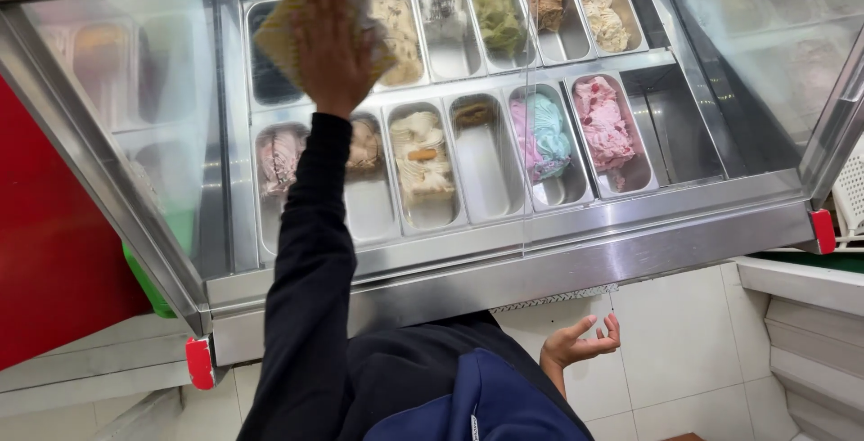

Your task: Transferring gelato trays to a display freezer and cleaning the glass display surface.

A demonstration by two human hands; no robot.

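Observation:
My left hand (pixel 335 54) reaches up in a black sleeve and presses a yellow cloth (pixel 274 40) flat against the slanted glass cover (pixel 153 162) of an ice cream display case. The cloth sits on the glass over the far row of tubs. My right hand (pixel 580 344) hangs low beside my body, below the case's steel front edge (pixel 576 265), with fingers spread and nothing in it.
Under the glass are two rows of steel tubs: pink ice cream (pixel 603 126), pink-and-blue (pixel 542 135), green (pixel 498 16), cream (pixel 421 157) and some nearly bare pans (pixel 484 162). Red corner caps (pixel 199 362) mark the case's front. White floor tiles (pixel 684 342) lie below; a red wall (pixel 45 252) stands left.

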